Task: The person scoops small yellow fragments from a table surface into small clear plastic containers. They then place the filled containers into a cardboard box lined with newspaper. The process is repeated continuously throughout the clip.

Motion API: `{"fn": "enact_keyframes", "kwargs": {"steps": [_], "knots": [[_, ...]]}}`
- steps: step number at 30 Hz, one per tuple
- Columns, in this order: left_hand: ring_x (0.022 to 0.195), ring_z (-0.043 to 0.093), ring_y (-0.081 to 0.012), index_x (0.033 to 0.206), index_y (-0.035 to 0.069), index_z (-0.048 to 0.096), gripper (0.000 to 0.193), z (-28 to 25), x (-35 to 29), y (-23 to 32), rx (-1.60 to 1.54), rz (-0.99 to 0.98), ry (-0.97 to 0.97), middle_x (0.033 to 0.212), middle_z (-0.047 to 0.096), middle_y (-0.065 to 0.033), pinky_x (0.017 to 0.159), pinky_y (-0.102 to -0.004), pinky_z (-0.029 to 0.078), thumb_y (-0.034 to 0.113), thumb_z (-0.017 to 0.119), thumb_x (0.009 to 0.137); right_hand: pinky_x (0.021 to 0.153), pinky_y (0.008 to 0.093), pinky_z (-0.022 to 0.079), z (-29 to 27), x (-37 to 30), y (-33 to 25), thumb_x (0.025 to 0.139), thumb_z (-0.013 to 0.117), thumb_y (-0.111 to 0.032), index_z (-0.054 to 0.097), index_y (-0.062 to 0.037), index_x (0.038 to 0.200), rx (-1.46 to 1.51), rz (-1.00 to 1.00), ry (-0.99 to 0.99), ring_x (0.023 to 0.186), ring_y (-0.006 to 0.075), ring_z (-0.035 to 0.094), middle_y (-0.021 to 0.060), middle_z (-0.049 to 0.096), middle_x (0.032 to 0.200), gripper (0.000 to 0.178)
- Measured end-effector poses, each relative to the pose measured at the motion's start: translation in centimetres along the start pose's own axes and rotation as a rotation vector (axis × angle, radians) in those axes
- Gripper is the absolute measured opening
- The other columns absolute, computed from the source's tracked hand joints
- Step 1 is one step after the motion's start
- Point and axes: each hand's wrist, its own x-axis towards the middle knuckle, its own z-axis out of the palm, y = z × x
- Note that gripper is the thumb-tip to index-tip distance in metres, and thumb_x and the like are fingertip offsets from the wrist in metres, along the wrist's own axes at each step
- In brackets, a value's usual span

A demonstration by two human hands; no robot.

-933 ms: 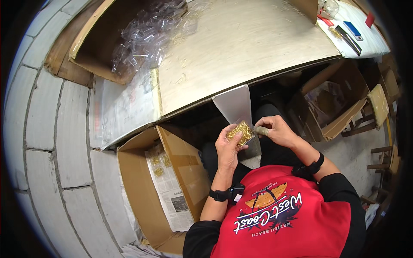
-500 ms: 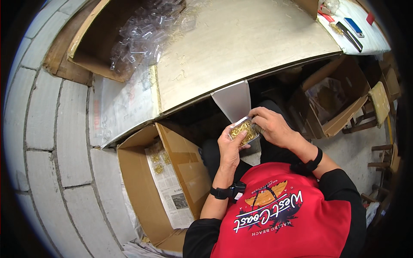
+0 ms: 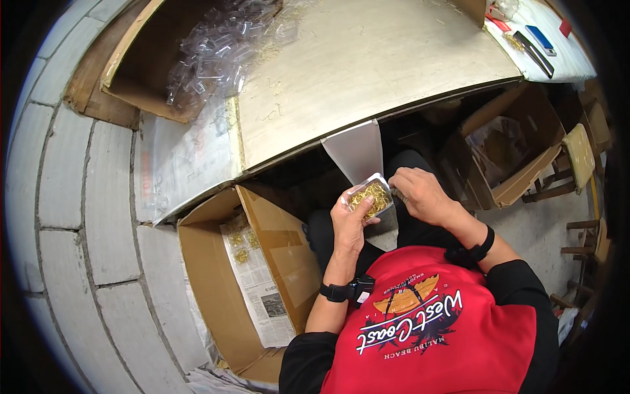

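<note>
My left hand [image 3: 350,220] grips a small clear plastic box [image 3: 388,195] in front of my lap, its thumb lying over the top. Thin gold-coloured metal pieces [image 3: 369,194] fill the box in a tangle; their exact kind is too small to tell. At the box's right edge is my right hand [image 3: 423,194], its fingers curled and pinched together. Whatever its fingertips hold, if anything, is hidden. Just beyond the box, a pale flat panel [image 3: 354,152] slopes down from the table's edge.
Many empty clear plastic boxes [image 3: 213,59] are heaped at the table's [image 3: 367,72] far left. An open cardboard box [image 3: 262,262] lined with newspaper holds several filled boxes [image 3: 241,255] at my left. Another carton [image 3: 512,154] and wooden stools [image 3: 577,161] stand right. A blue object [image 3: 539,38] lies far right.
The plastic box has turned a little in my left hand, and more of its contents shows. My right hand has shifted slightly right and down, with its fingers drawn closer together.
</note>
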Motion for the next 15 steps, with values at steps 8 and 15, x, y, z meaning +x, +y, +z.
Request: {"fn": "enact_keyframes", "kwargs": {"steps": [8, 15], "knots": [[0.073, 0.065, -0.0134, 0.111, 0.000, 0.055, 0.034, 0.2, -0.5, 0.0, 0.042, -0.036, -0.068, 0.095, 0.064, -0.0088, 0.050, -0.0224, 0.055, 0.005, 0.068, 0.080, 0.069, 0.0392, 0.046, -1.3, 1.6, -0.2, 0.072, 0.061, -0.003, 0.063, -0.0044, 0.085, 0.008, -0.069, -0.133, 0.084, 0.0295, 0.057, 0.0097, 0.054, 0.095, 0.013], [0.073, 0.064, -0.0127, 0.111, 0.000, 0.055, 0.032, 0.1, -0.3, 0.0, 0.089, -0.018, -0.086, 0.094, 0.063, -0.0080, 0.049, -0.0226, 0.055, 0.005, 0.067, 0.081, 0.069, 0.0403, 0.048, -0.7, 1.0, -0.7, 0.074, 0.060, -0.002, 0.065, -0.0028, 0.089, 0.071, 0.100, -0.190, 0.082, 0.0307, 0.059, 0.0102, 0.056, 0.095, 0.016]]}}
